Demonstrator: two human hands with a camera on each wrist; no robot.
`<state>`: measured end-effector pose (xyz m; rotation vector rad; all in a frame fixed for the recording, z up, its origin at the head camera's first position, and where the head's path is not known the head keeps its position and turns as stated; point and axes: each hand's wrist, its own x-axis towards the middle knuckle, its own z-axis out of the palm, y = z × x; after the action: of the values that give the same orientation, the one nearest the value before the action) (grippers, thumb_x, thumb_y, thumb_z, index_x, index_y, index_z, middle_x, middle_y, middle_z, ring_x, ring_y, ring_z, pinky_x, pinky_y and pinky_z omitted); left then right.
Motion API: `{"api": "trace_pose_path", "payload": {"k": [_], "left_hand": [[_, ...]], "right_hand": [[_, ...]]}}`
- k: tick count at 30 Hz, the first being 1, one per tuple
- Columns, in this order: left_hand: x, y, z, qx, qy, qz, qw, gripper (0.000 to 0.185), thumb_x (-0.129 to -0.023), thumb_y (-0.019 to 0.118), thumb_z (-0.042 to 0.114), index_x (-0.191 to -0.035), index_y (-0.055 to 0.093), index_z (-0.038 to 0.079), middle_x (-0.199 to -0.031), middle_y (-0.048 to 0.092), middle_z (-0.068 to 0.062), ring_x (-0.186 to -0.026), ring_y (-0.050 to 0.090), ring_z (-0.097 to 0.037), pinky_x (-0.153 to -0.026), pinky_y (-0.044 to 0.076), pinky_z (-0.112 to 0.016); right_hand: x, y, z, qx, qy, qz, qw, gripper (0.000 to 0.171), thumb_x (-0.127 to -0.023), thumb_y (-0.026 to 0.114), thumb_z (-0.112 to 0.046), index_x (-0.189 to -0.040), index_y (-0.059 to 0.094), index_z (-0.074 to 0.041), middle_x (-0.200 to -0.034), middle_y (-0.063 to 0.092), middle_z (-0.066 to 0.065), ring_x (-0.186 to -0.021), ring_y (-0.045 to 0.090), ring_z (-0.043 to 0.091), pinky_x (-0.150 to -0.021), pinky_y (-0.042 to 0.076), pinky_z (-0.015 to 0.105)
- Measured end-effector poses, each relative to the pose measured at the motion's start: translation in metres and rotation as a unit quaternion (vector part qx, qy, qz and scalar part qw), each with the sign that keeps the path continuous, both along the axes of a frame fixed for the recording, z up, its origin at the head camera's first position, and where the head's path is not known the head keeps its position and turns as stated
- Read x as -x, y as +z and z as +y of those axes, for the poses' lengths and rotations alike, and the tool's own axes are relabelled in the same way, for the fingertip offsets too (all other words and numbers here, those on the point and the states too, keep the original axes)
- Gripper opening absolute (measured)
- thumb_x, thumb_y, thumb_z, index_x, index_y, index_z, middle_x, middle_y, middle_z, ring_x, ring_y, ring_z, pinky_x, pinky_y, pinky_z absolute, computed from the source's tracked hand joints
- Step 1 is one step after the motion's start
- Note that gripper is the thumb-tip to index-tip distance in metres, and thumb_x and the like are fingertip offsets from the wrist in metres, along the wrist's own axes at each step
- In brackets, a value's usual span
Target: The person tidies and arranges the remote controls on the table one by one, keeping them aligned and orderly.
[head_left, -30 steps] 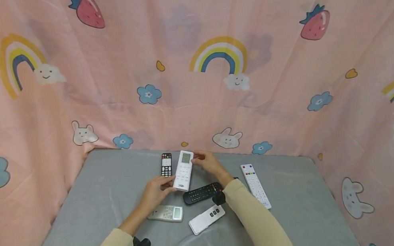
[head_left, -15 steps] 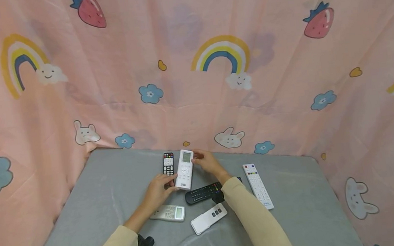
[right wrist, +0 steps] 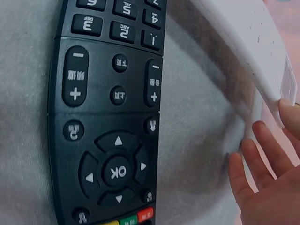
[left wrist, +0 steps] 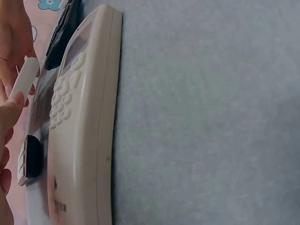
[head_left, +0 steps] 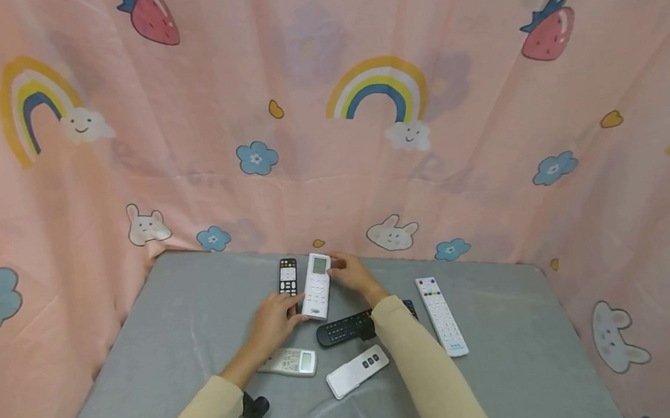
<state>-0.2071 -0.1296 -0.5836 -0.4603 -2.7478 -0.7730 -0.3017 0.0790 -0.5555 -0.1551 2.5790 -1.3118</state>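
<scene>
The white remote (head_left: 317,287) is held in both hands, raised off the table (head_left: 510,354) at its far middle, tilted, its screen end at the far side. Its near left corner is pinched by the left hand (head_left: 272,323) between thumb and fingers; its far right edge is gripped narrowly by the right hand (head_left: 352,276), whose lower fingers are left loosely spread. Just left, the small remote (head_left: 287,275) is partly covered by the left hand. On the near side, the black remote (head_left: 343,329) is laid crosswise, with the grey remote (head_left: 292,362) set nearer to the left and the three-button remote (head_left: 352,375) nearer still. The long remote (head_left: 442,317) is placed to the right, beyond the right sleeve (head_left: 428,369).
</scene>
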Motion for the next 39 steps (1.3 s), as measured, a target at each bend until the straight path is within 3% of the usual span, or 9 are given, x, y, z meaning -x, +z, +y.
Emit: {"api": "trace_pose_path", "payload": {"k": [14, 22, 27, 39], "left_hand": [[0.004, -0.005, 0.005, 0.027, 0.019, -0.004, 0.9995, 0.049, -0.074, 0.085, 0.032, -0.117, 0.074, 0.013, -0.064, 0.049, 0.012, -0.069, 0.036, -0.007, -0.068, 0.028, -0.024], [0.005, -0.009, 0.007, 0.029, 0.025, 0.021, 0.999, 0.046, -0.07, 0.087, 0.03, -0.111, 0.076, 0.011, -0.063, 0.05, 0.011, -0.069, 0.04, -0.008, -0.067, 0.03, -0.026], [0.005, -0.009, 0.008, 0.032, 0.029, 0.01, 0.999, 0.046, -0.071, 0.086, 0.029, -0.112, 0.075, 0.011, -0.064, 0.052, 0.01, -0.07, 0.04, -0.009, -0.068, 0.03, -0.026], [0.002, -0.009, 0.007, 0.041, 0.034, -0.013, 0.9985, 0.046, -0.071, 0.086, 0.028, -0.113, 0.075, 0.011, -0.064, 0.052, 0.01, -0.069, 0.039, -0.008, -0.068, 0.028, -0.026]], "right_hand": [[0.003, 0.0, -0.008, -0.025, -0.001, -0.025, 0.999, 0.049, -0.1, 0.057, -0.019, -0.148, 0.046, -0.019, -0.137, 0.058, 0.019, -0.123, 0.056, 0.034, -0.104, 0.047, 0.052], [0.008, -0.002, -0.011, -0.05, 0.009, -0.031, 0.998, 0.05, -0.1, 0.057, -0.02, -0.148, 0.045, -0.019, -0.141, 0.055, 0.021, -0.127, 0.055, 0.037, -0.104, 0.047, 0.053], [0.011, -0.003, -0.014, -0.071, 0.012, -0.031, 0.997, 0.049, -0.099, 0.058, -0.021, -0.147, 0.047, -0.02, -0.142, 0.055, 0.02, -0.127, 0.055, 0.036, -0.104, 0.047, 0.053], [0.016, -0.011, -0.019, -0.104, 0.018, 0.005, 0.994, 0.048, -0.095, 0.064, -0.016, -0.142, 0.054, -0.018, -0.126, 0.062, 0.02, -0.107, 0.058, 0.03, -0.092, 0.051, 0.046]]}}
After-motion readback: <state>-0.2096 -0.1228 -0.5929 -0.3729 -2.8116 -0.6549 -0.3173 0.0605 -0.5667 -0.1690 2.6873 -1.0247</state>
